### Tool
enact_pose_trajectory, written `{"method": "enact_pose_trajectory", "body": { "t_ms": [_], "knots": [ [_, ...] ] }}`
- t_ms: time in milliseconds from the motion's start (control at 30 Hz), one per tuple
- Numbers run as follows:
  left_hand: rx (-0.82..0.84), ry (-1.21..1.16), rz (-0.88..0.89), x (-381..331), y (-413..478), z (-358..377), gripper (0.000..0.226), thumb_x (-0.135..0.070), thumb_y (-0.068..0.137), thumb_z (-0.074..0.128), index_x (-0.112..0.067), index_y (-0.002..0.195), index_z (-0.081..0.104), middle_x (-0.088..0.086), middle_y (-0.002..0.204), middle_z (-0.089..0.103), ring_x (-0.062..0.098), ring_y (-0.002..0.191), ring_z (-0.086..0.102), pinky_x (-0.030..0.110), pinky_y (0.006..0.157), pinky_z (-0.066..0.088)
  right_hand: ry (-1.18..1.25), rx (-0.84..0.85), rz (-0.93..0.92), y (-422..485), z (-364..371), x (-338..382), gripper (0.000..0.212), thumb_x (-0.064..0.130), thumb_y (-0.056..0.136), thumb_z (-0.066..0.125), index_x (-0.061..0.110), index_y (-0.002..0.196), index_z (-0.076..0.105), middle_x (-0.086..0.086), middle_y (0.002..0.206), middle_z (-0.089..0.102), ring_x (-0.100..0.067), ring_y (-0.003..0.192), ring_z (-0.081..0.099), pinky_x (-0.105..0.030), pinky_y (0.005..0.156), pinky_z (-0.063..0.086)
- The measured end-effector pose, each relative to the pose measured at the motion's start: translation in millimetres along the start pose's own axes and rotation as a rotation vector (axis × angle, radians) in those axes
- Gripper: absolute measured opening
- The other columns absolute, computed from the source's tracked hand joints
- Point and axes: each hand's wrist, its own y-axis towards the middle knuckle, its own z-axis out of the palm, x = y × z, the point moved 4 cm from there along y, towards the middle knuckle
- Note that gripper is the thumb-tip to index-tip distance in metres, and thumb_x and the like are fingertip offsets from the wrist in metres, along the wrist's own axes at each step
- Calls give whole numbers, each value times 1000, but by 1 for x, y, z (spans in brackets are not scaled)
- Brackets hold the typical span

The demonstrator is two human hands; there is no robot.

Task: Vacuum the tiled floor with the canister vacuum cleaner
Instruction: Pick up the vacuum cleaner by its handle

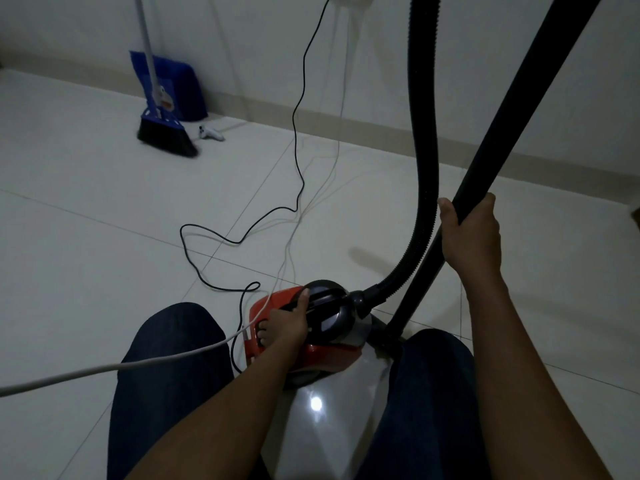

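Single view, head-worn, wide-angle. Looks forward and steeply down from above the knees (166,358). Vacuum (311,355) sits close below, between the legs. Floor (86,220) runs up-frame to the wall (242,46) along the top. The wall base runs slantwise, lower at right.

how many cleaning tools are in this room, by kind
canister vacuum cleaner: 1
broom: 1
blue dustpan: 1
total: 3
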Motion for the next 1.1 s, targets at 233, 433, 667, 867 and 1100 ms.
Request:
{"method": "enact_pose_trajectory", "body": {
  "t_ms": [233,433,667,867,1100],
  "knots": [
    [52,15,41,22,50,21,136,-111,30,32,-12,116,67,21,118,64,40,106,59,53,97,46,-1,4,-7,1,7,3,58,50,103,54,7,140,39,-17,130,62,-36,111,63,-37,80,48],
    [165,-48,147,-10,-4,-14,88,-81,79,46,-2,112,67,17,100,69,35,94,63,41,92,49,-6,5,-10,-3,10,6,58,49,103,54,7,140,39,-17,131,61,-37,112,63,-36,80,47],
    [146,-110,136,-6,-3,-15,69,-63,90,53,1,112,66,14,95,65,31,88,59,35,82,46,-4,19,-14,-2,6,6,60,49,103,53,6,142,38,-17,135,59,-35,115,61,-34,80,44],
    [135,-100,143,-5,3,-14,70,-64,89,54,0,116,65,17,101,67,30,88,57,35,84,45,-5,20,-10,-2,6,6,59,49,103,54,7,141,38,-17,134,60,-36,114,62,-35,82,47],
    [172,187,123,-6,36,-20,120,-86,73,49,-13,158,3,23,162,4,42,149,3,57,119,14,-10,27,-4,1,5,7,58,50,103,53,7,139,39,-17,132,61,-37,113,63,-39,84,50]
  ]
}}
